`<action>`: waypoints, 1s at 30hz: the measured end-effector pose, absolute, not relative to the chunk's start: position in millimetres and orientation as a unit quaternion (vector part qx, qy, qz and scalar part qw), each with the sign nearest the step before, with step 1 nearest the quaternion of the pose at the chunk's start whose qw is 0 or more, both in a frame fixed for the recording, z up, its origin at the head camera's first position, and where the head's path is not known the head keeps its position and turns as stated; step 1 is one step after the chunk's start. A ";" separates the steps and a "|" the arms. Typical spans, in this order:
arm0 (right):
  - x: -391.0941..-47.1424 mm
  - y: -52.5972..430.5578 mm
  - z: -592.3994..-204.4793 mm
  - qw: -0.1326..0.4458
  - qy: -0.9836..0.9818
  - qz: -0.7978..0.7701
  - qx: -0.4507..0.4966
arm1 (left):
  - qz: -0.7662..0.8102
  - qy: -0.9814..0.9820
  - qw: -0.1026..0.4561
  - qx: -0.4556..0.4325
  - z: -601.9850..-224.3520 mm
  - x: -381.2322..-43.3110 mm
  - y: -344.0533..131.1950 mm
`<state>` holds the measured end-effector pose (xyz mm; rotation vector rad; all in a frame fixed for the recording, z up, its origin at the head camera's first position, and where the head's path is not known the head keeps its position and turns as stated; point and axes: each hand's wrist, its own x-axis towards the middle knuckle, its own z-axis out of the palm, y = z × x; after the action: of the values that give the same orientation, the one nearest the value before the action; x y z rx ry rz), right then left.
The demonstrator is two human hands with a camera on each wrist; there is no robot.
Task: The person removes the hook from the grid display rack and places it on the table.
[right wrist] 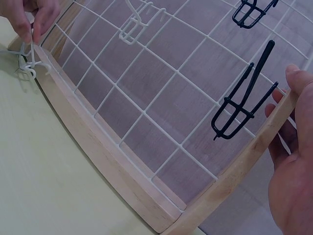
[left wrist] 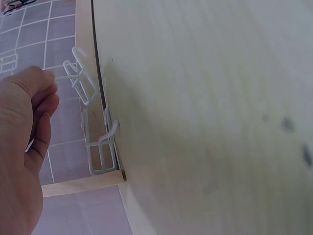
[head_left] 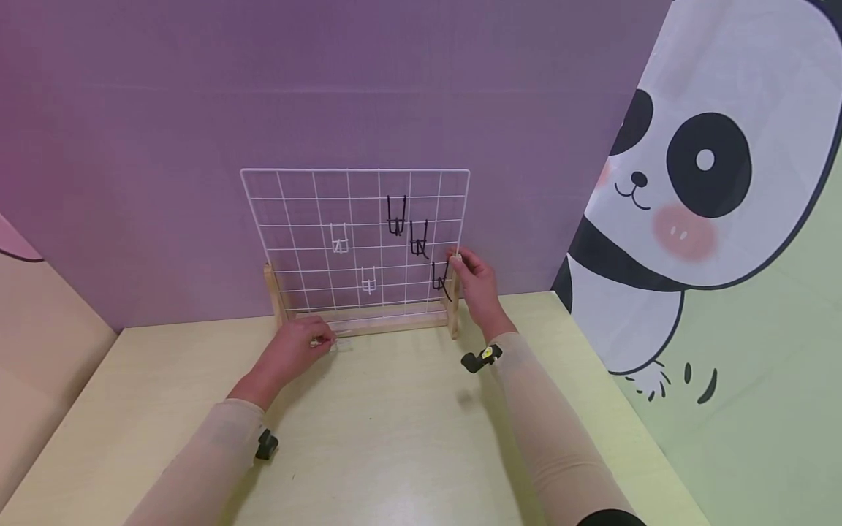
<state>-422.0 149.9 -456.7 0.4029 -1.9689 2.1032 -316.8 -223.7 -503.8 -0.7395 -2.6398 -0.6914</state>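
My left hand (head_left: 299, 347) pinches a white wire hook (left wrist: 80, 81) by its prong, low in front of the wooden stand (head_left: 395, 324). Beside it in the left wrist view, a second white hook (left wrist: 101, 152) rests against the stand's base near its left end. My right hand (head_left: 476, 288) grips the stand's right post (right wrist: 264, 147), thumb in front and fingers behind. The white wire grid (head_left: 355, 169) stands upright in the stand. Two white hooks, an upper one (head_left: 340, 245) and a lower one (head_left: 368, 283), hang near its middle.
Three black hooks, the top one (head_left: 397, 223), the middle one (head_left: 418, 245) and the lowest one (head_left: 441, 281), hang on the grid's right half. The pale table (head_left: 381, 438) reaches back to a purple wall (head_left: 355, 88). A panda picture (head_left: 710, 241) covers the right wall.
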 end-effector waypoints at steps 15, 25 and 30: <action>-419.9 149.8 -454.5 0.107 -0.672 0.721 0.131 | -0.229 -0.928 0.131 -0.263 -509.5 -320.8 -225.4; -420.8 149.6 -454.4 0.109 -0.676 0.718 0.129 | -0.267 -0.933 0.073 -0.228 -511.1 -314.8 -226.4; -419.7 149.1 -453.8 0.105 -0.676 0.719 0.123 | -0.265 -0.936 0.058 -0.226 -511.5 -314.1 -226.6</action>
<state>-419.7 149.1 -453.8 0.3634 -1.9927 2.1188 -314.1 -226.6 -511.5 -0.6854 -2.8357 -0.8037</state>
